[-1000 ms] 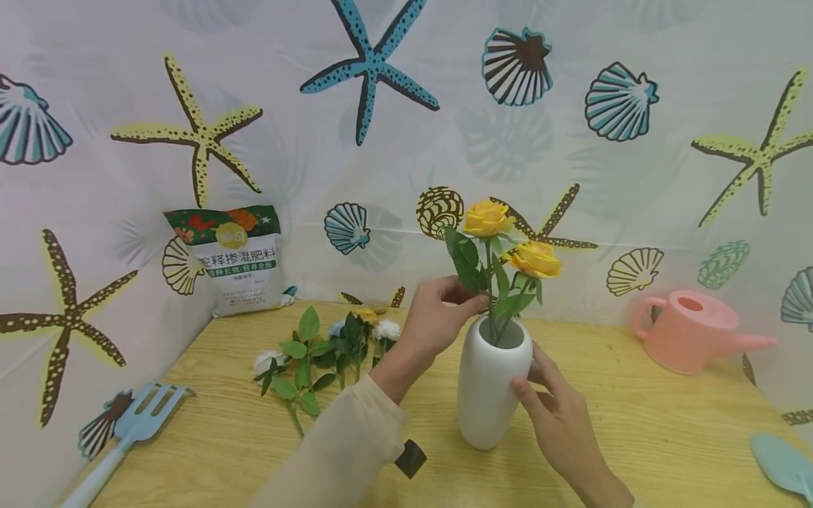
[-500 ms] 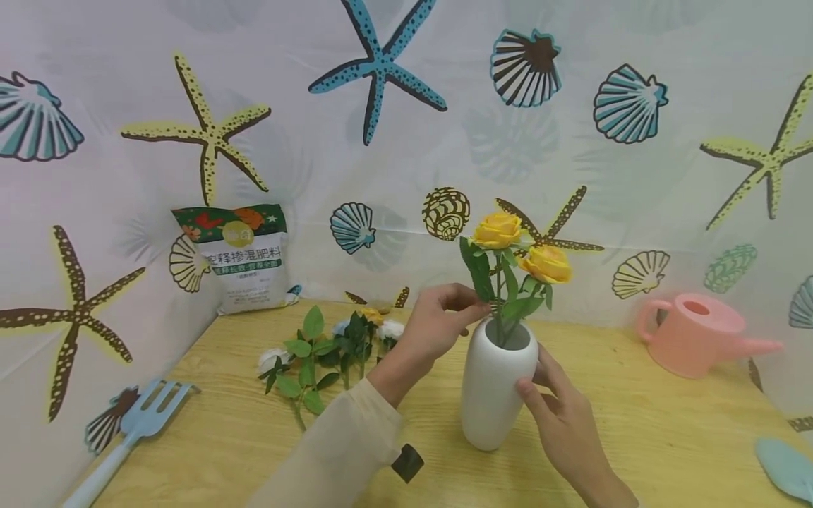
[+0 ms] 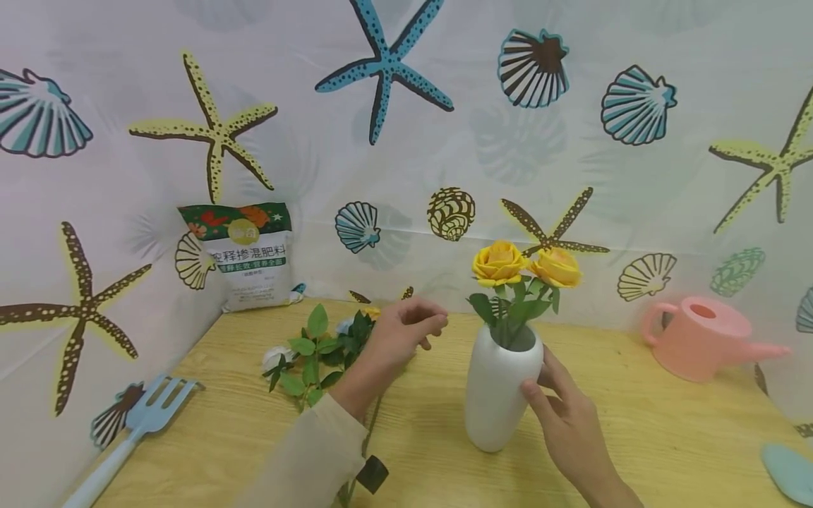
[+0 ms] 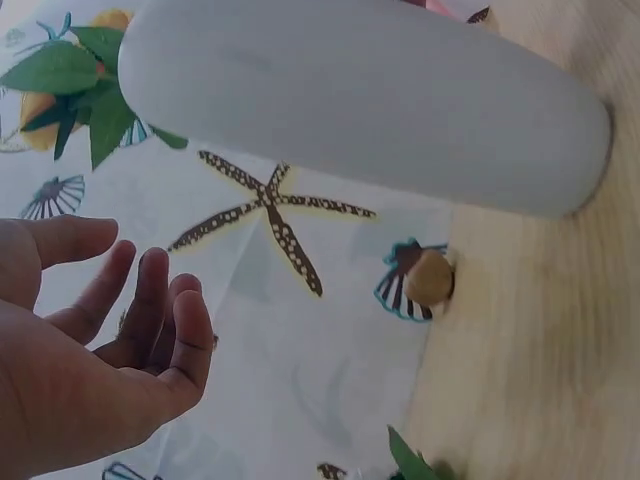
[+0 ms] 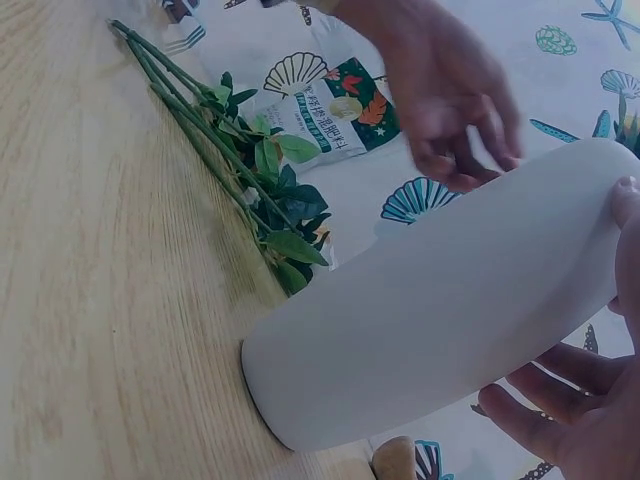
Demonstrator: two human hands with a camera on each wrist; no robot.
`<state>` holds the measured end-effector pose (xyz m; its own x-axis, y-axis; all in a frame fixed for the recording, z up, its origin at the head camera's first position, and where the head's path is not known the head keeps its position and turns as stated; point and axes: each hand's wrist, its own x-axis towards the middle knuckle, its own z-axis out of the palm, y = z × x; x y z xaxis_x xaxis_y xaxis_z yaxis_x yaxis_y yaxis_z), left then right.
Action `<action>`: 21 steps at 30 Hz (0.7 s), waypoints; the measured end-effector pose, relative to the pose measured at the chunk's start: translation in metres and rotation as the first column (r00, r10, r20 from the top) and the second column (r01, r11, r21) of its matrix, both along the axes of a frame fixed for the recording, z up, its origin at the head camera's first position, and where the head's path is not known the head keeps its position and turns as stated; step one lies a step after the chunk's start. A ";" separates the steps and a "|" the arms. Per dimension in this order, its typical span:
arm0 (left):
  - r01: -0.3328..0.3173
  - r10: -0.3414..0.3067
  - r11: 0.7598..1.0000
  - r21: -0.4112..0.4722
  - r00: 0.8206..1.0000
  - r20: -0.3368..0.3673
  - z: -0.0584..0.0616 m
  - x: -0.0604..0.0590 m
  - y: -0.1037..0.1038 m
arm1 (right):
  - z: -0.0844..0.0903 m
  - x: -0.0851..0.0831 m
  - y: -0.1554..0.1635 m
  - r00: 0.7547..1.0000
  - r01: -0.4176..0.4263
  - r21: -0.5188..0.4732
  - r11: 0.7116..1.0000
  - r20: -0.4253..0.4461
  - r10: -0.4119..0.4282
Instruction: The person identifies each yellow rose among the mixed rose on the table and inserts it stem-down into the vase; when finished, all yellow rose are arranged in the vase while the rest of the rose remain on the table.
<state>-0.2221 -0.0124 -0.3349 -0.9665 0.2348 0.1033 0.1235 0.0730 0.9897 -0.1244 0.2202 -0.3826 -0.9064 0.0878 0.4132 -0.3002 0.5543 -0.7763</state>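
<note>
A tall white vase (image 3: pixel 498 402) stands upright on the wooden table. Two yellow roses (image 3: pixel 498 263) with green leaves rise from its mouth, their heads close above the rim. My right hand (image 3: pixel 567 420) holds the vase's right side, thumb in front and fingers round the back. To the left of the vase, my left hand (image 3: pixel 396 337) hangs in the air with loosely curled fingers and nothing between them; the left wrist view shows this hand (image 4: pixel 120 340) apart from the vase. Behind the left forearm lie several cut flowers (image 3: pixel 311 353), white and blue heads showing, partly hidden by the arm.
A fertilizer bag (image 3: pixel 257 268) leans at the back left, with a light-blue hand fork (image 3: pixel 152 416) in front. A pink watering can (image 3: pixel 695 342) stands at the right, and a pale-blue tool blade (image 3: pixel 790 473) lies at the right edge. A brown stone (image 4: pixel 430 277) sits near the backdrop.
My left hand has let go of the rose stem and moved left, away from the vase. The roses now sit lower in the vase. My right hand keeps its hold.
</note>
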 end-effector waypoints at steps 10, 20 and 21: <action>-0.188 0.195 0.978 -0.085 0.978 0.079 -0.050 0.000 -0.073 | 0.001 0.001 0.000 1.000 0.010 0.011 1.000 0.021 -0.010; -0.174 0.220 0.944 -0.280 0.965 0.144 -0.073 0.004 -0.094 | -0.001 0.000 0.001 1.000 -0.001 0.001 1.000 -0.006 0.001; -0.169 0.218 0.943 -0.287 0.965 0.148 -0.073 0.004 -0.094 | -0.001 0.000 0.001 1.000 -0.003 -0.001 1.000 -0.004 0.003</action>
